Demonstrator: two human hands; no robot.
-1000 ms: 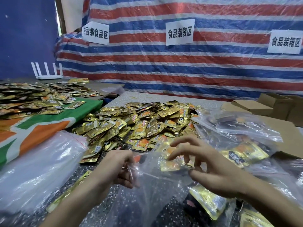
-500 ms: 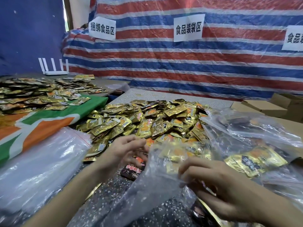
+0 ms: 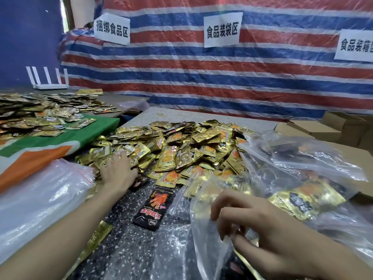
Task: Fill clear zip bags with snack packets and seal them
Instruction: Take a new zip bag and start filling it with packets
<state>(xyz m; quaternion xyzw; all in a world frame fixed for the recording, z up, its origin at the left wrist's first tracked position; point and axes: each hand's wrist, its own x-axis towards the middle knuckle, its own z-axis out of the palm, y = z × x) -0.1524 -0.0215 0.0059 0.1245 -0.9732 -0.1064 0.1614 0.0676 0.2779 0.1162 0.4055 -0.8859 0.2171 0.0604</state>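
Head camera: the clear zip bag (image 3: pixel 203 235) sits at the near right of the speckled table (image 3: pixel 129 245), its edge pinched between the thumb and curled fingers of the right hand (image 3: pixel 272 235). Further out, the left hand (image 3: pixel 118 171) lies outstretched, palm down, on the pile of gold snack packets (image 3: pixel 191 146), fingertips buried, grip impossible to tell

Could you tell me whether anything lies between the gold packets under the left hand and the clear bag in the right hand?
Nothing visible blocks it. Only a black packet lies flat on the table between the left hand on the gold packets and the clear bag that the right hand pinches.
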